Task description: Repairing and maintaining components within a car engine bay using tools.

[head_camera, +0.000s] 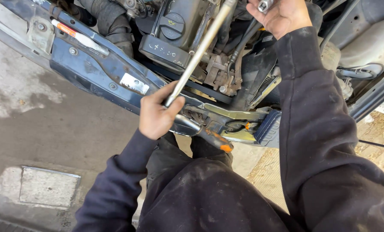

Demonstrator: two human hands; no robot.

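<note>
The left hand (pixel 156 114) is closed around the end of a long metal bar (pixel 198 51) slanting into the crowded engine bay (pixel 217 64). The right hand (pixel 280 17) pinches a small socket (pixel 264 5) at the frame's top edge.

Two hands: left hand (pixel 156 115) at 9 o'clock, right hand (pixel 281 16) at 1 o'clock. One long metal bar (pixel 199 50). One socket (pixel 264 5). One orange-handled tool (pixel 215 140) at 6 o'clock. One oil filler cap (pixel 171 25) at 12 o'clock.
</note>
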